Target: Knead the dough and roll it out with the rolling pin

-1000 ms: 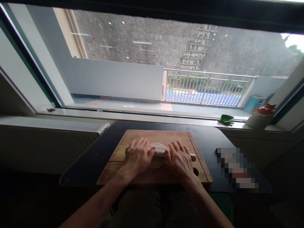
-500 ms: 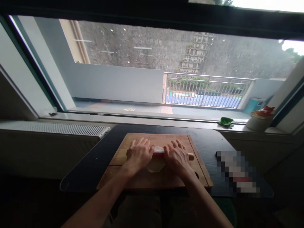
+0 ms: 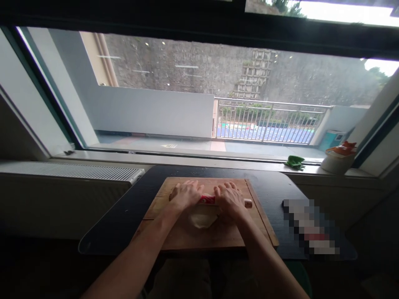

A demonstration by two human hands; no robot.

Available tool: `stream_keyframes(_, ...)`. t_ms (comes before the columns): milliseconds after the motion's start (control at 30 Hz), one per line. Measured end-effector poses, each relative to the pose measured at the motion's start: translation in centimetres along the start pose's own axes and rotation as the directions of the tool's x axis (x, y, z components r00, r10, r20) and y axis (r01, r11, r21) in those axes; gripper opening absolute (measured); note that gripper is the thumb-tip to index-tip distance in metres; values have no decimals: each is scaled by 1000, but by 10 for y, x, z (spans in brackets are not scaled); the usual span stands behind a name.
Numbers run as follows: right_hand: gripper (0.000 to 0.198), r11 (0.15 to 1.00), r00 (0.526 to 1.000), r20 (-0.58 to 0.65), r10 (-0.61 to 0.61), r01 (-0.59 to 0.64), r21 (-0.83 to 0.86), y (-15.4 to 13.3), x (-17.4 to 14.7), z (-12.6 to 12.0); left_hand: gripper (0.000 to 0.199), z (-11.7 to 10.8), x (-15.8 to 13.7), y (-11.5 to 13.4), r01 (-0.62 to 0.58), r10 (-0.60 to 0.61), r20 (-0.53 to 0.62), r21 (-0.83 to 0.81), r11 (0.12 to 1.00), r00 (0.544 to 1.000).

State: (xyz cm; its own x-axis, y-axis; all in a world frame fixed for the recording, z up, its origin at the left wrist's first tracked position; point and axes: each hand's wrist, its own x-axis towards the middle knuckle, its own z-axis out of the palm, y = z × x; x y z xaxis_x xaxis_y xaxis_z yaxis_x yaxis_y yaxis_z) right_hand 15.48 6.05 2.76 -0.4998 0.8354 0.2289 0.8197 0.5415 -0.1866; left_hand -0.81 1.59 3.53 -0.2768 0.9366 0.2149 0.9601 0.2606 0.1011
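Note:
A wooden rolling pin (image 3: 208,199) with a red printed band lies crosswise over a flat, pale sheet of dough (image 3: 204,219). My left hand (image 3: 187,194) is closed over the left part of the pin, its fingers curved over the top. Over the right part my right hand (image 3: 230,197) is closed in the same way, with the pin's bare end sticking out past it. Most of the dough shows on the near side of the pin. Beneath it all is a wooden cutting board (image 3: 199,241).
The board rests on a dark table (image 3: 118,220). A blurred-out flat object (image 3: 311,226) lies at the table's right. On the windowsill are a green crumpled item (image 3: 295,162) and a white container (image 3: 337,162) with something orange on top. A radiator (image 3: 68,170) stands to the left.
Both hands have pushed the rolling pin slightly away from me across the dough. The pin has turned, and more of its red band shows. My view has tilted up a little.

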Motion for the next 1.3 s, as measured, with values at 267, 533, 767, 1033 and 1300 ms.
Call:
stream_keyframes(267, 49, 999, 978, -208, -34, 35, 2, -10, -60, 10, 41, 6, -68, 1, -76, 76, -240, 11, 997, 968)
stream_keyframes(533, 46, 991, 990, 104, 91, -101, 92, -7, 33, -1, 39, 4, 21, -10, 129, -125, 80, -46, 991, 989)
stream_keyframes(767, 40, 998, 987, -160, -3, 13, 59, -8, -3, 11, 43, 7, -9, -8, 52, -53, -52, -6, 999, 997)
stream_keyframes(1033, 33, 992, 999, -8, 52, -51, 111, -18, 12, 6, 42, 1, -59, -17, -112, 115, -50, 65, 992, 992)
stream_keyframes(1300, 33, 989, 988, 128, 84, -99, 112, -29, 79, 13, 49, 7, 18, -47, -27, 26, 194, 4, 1000, 981)
